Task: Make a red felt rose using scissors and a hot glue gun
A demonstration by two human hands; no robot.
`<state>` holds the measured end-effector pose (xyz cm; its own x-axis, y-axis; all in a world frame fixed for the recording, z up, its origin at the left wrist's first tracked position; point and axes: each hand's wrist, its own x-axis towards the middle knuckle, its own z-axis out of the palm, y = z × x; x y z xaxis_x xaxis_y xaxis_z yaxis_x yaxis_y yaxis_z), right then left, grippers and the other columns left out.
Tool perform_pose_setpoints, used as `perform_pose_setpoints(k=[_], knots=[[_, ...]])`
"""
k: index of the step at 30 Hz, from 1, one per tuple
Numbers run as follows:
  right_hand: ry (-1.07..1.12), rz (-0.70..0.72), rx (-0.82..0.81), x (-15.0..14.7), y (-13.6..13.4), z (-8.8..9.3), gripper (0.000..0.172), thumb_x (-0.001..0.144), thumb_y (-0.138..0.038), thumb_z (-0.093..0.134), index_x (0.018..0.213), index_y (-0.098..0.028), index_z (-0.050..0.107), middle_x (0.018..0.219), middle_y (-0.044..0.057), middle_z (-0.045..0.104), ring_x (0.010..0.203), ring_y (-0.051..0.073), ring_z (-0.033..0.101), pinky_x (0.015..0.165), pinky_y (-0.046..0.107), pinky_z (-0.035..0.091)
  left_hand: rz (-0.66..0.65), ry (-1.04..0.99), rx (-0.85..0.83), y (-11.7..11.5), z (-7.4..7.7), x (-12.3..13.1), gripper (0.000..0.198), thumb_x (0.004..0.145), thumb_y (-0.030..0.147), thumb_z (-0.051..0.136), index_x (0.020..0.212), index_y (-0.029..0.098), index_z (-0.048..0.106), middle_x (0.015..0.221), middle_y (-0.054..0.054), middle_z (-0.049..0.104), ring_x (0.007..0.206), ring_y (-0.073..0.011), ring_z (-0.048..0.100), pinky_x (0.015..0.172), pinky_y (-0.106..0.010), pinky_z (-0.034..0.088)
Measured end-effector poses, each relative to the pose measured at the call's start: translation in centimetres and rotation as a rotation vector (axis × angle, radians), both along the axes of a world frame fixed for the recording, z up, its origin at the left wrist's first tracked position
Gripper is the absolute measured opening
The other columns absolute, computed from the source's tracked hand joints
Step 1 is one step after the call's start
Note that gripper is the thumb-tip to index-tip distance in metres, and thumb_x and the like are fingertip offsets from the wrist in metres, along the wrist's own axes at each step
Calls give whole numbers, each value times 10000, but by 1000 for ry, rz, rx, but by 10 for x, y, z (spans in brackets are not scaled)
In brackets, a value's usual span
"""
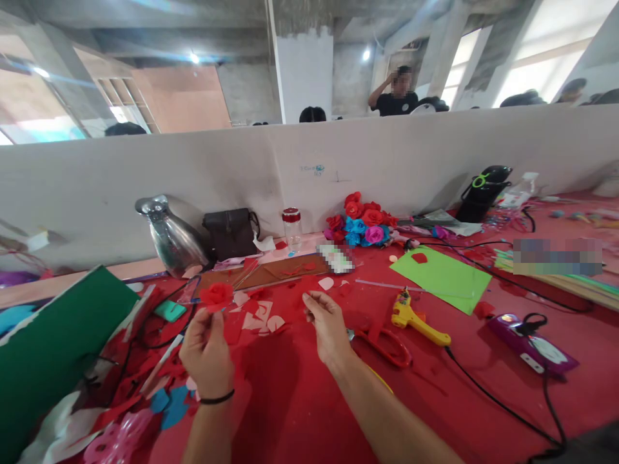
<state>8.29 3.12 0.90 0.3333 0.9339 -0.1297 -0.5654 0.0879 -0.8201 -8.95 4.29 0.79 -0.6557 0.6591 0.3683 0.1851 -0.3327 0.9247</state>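
Between the fingertips of my left hand [207, 351] is a red paper flower [216, 294], its petals facing up. My right hand [326, 325] is closed in a pinch over the red tabletop; anything in its fingertips blends into the red behind and I cannot make it out. Red-handled scissors [394, 348] lie just right of that hand, partly behind the wrist. Farther right rests a yellow hot glue gun [418, 322] on its side. Pale pink paper pieces [264, 317] are scattered between and beyond my hands.
A purple power strip [532, 345] feeds black cords at the right. Finished paper flowers [365, 222], a glass jar [292, 231], a dark bag [231, 233] and a steel flask [171, 235] line the white partition [217, 174]. A green board [62, 348] leans at left; a lime sheet [442, 277] lies right.
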Motion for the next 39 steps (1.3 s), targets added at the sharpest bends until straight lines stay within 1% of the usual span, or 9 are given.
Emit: perform_pose_setpoints(k=[4,7,16,22,25,27,30,34,39], knots=[[15,84,-5,-3,0,-3,247,524,-328,744,659,-173,606,562,-52,564,519,89,497,532,230,371,-476,-367,-58,-7,6,29,263,594,307,731,736,190,544,607,51,546,468,-59,389,471,-195,316],[-30,127,-28,-7,0,-5,237,514,-299,723,670,-179,589,568,-48,583,511,104,523,536,244,396,-646,-549,-169,-10,4,42,307,542,270,776,711,179,537,636,49,571,436,-27,339,429,-164,283],[-324,224,58,-14,-1,-12,130,614,-304,625,668,-188,600,581,-38,584,537,111,508,548,244,400,-668,-574,-345,-12,2,49,399,417,231,841,757,144,650,736,18,629,604,-60,528,559,-162,422],[-569,167,109,-16,-1,-24,97,699,-290,579,711,-196,599,645,-18,624,605,137,562,595,254,427,-666,-474,-357,-11,-2,48,378,438,275,832,749,129,674,548,59,538,441,-28,392,432,-161,316],[-885,154,131,2,2,-16,161,777,-236,513,881,-206,632,795,20,674,725,168,605,681,277,450,-652,-426,-356,-9,-4,48,322,441,266,830,675,122,662,532,47,542,450,-35,408,430,-164,305],[-1245,71,58,29,9,-4,322,796,-136,454,1066,-210,613,929,52,676,869,186,593,779,287,424,-647,-443,-366,-8,-4,47,307,436,258,831,650,126,654,526,49,537,439,-34,405,420,-170,294],[-1831,-28,-329,79,24,10,432,809,-104,441,1189,-250,584,1129,82,606,1043,229,491,889,320,333,-643,-503,-388,-7,-3,47,304,416,237,836,620,128,638,497,60,507,410,-30,382,395,-174,265],[-1920,-18,-518,124,42,10,411,836,-135,430,1175,-271,618,1128,132,570,1060,292,435,835,382,303,-625,-552,-417,-9,0,48,306,410,211,833,634,121,645,525,50,533,413,-27,395,400,-168,289],[-1981,25,-556,130,50,-4,435,869,-153,398,1214,-350,575,1130,113,546,1051,282,413,802,382,287,-624,-475,-389,-9,-2,48,283,431,235,828,615,113,651,531,44,524,419,-35,401,388,-174,303]])
